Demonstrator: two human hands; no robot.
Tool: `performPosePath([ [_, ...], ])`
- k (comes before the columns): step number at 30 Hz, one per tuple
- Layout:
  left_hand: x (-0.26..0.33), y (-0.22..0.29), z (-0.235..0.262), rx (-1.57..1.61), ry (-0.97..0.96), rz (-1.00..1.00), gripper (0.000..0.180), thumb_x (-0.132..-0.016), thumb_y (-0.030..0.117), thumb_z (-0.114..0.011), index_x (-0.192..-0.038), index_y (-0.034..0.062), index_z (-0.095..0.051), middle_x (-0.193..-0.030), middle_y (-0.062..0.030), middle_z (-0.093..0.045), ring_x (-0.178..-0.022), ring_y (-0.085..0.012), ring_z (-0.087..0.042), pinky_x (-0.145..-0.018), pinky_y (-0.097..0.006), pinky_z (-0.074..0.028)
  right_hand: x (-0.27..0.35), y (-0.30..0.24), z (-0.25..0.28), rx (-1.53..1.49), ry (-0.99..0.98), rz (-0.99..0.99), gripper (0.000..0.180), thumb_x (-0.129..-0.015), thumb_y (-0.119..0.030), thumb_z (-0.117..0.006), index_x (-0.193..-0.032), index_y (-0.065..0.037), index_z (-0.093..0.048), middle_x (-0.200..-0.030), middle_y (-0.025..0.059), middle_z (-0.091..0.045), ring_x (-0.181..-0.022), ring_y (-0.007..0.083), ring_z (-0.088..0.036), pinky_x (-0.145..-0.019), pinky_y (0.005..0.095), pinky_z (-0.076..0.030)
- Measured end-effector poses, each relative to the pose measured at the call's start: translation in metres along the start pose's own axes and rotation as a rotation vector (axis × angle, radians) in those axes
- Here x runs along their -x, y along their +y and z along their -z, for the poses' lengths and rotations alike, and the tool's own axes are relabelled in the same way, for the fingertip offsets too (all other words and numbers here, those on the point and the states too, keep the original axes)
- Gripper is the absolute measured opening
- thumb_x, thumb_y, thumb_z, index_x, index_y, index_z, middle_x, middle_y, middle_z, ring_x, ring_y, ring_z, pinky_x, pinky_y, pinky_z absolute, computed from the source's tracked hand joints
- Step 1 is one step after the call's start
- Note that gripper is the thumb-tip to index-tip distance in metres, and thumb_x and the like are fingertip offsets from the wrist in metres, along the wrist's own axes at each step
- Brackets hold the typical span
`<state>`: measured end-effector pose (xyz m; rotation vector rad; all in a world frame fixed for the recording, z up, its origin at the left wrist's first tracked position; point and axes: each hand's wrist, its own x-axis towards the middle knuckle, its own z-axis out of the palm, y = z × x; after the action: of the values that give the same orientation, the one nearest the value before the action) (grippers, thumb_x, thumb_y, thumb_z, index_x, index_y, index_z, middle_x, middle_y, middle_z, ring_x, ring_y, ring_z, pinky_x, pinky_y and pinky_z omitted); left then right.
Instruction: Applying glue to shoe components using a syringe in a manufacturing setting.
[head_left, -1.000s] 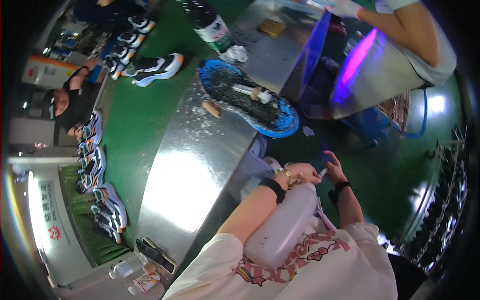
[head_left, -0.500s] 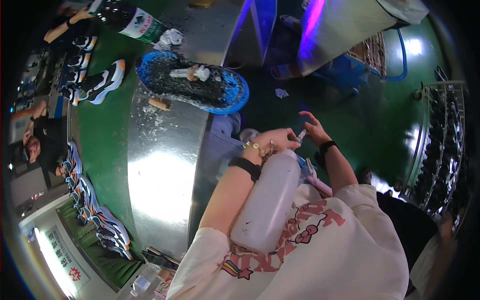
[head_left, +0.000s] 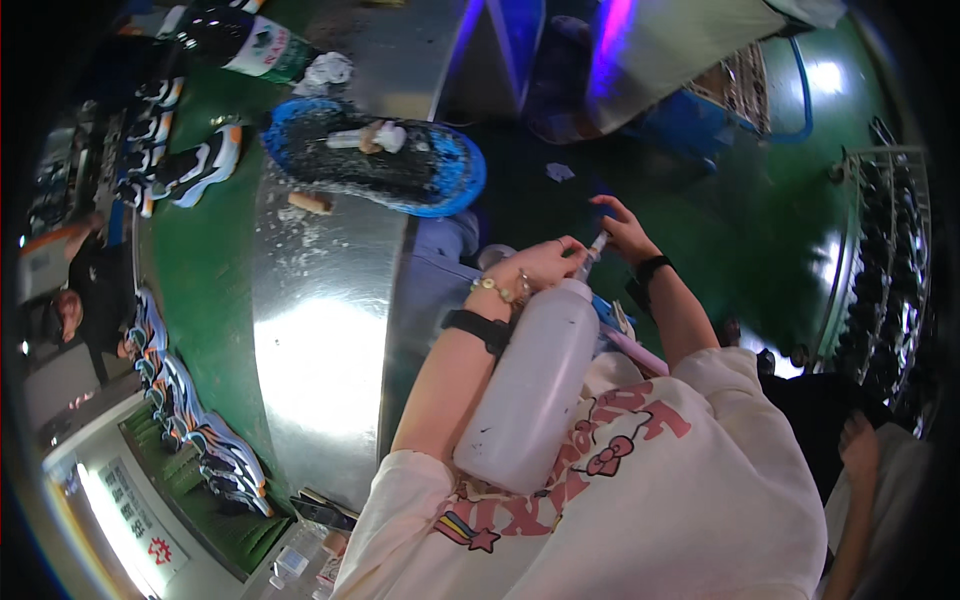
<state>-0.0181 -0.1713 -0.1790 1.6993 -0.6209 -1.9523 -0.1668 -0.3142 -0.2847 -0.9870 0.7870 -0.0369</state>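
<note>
A large translucent white squeeze bottle [head_left: 530, 385] leans tilted against my shirt, beside my left forearm, with its neck pointing away from me. From its neck a thin pale nozzle [head_left: 597, 245] rises between my hands. My left hand [head_left: 545, 266] is closed, its fingertips pinching at the lower part of the nozzle. At the upper end, my right hand [head_left: 628, 235] has thumb and fingers pinched on the nozzle, with the index finger raised. The exact fingertip contact is small and partly hidden.
A metal bench [head_left: 325, 255] holds a blue tray [head_left: 465, 180] with a blackened surface, a white tube [head_left: 370, 137] lying on it. Nearby are a tan stick [head_left: 310, 203], crumpled paper [head_left: 328, 72] and a green-labelled bottle [head_left: 262, 48]. Shoes [head_left: 197, 165] line the left; a shoe rack [head_left: 885, 280] stands right.
My right hand has moved slightly up, and more of the nozzle shows between my hands. The white bottle has shifted a little up and left in view.
</note>
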Motion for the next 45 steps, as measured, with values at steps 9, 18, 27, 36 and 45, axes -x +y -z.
performPosePath([
  [9, -0.049, -0.067, -0.009, -0.130, 0.087, -0.419, 0.031, -0.080, 0.028, -0.053, -0.096, 0.0025, -0.062, -0.087, -0.0090, -0.065, -0.080, -0.0168, -0.059, -0.071, -0.034, -0.048, -0.020, 0.050, 0.012, -0.061, -0.001, 0.146, 0.038, -0.083, -0.010, -0.052, -0.121, -0.008, -0.049, -0.114, 0.0023, -0.052, -0.091, 0.0098, -0.051, -0.076, 0.0236, -0.043],
  [18, 0.002, -0.021, -0.004, -0.310, 0.102, -0.235, 0.045, -0.087, 0.041, -0.048, -0.114, 0.0046, -0.053, -0.093, -0.0124, -0.065, -0.082, -0.0215, -0.062, -0.071, -0.033, -0.047, -0.010, 0.025, -0.001, 0.054, -0.018, 0.122, 0.027, -0.080, -0.004, -0.046, -0.106, -0.010, -0.054, -0.086, -0.0001, -0.053, -0.066, 0.0072, -0.049, -0.055, 0.0213, -0.039],
  [27, -0.030, -0.042, -0.016, -0.260, 0.233, -0.322, 0.041, -0.085, 0.037, -0.050, -0.104, 0.0018, -0.058, -0.087, -0.0150, -0.065, -0.078, -0.0244, -0.062, -0.069, -0.036, -0.047, -0.016, 0.014, -0.025, 0.054, 0.073, 0.075, 0.009, -0.083, -0.013, -0.052, -0.083, -0.011, -0.060, -0.064, -0.0081, -0.044, -0.051, 0.0023, -0.038, -0.043, 0.0201, -0.028],
  [36, -0.019, -0.051, -0.012, -0.097, 0.197, -0.326, 0.042, -0.084, 0.036, -0.054, -0.104, -0.0005, -0.057, -0.085, -0.0127, -0.065, -0.077, -0.0205, -0.061, -0.068, -0.034, -0.047, -0.023, 0.029, -0.026, 0.266, 0.060, 0.147, 0.031, -0.085, -0.029, -0.052, -0.066, -0.004, -0.056, -0.059, -0.0029, -0.045, -0.054, 0.0070, -0.040, -0.048, 0.0243, -0.032],
  [45, -0.006, -0.046, 0.002, -0.078, 0.114, -0.304, 0.057, -0.081, 0.047, -0.055, -0.111, -0.0010, -0.056, -0.100, -0.0159, -0.063, -0.090, -0.0238, -0.060, -0.079, -0.034, -0.046, -0.044, 0.042, -0.021, 0.358, 0.104, 0.162, 0.031, -0.085, -0.025, -0.052, -0.062, -0.004, -0.052, -0.059, -0.0015, -0.045, -0.055, 0.0084, -0.039, -0.050, 0.0273, -0.030],
])
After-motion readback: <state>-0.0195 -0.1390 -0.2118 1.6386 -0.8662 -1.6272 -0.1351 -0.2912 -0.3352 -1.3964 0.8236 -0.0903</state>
